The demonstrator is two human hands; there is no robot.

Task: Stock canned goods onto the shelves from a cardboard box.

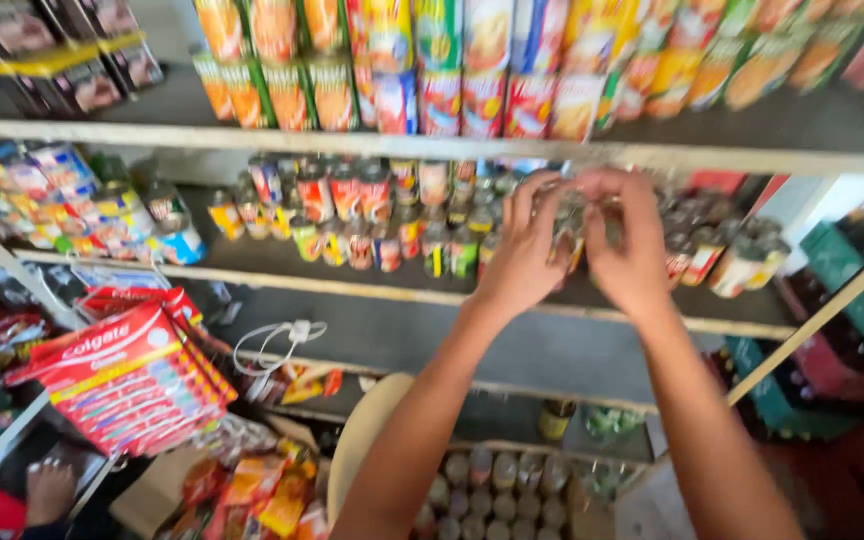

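While I watch from the head camera, the biggest thing in view is the shelving unit [372,285], its boards running from nine o'clock to three o'clock. On the top board stand tall cans [432,70] in red, orange and yellow wrappers. On the middle board small tins [352,215] fill the left and centre in rows, already upright and close together; the stretch at two to three o'clock holds more small jars [732,262]. At seven o'clock a red carton of toothpaste boxes [117,375] leans out, and at six o'clock an open box of tins [502,490] sits low down, so I judge stock remains to be shelved.

Both arms reach up to one o'clock. My left hand [522,255] and right hand [632,250] meet over a small tin [574,225], fingers curled round it from both sides. It is blurred; its long axis seems upright, top toward twelve o'clock, though I cannot tell for sure.
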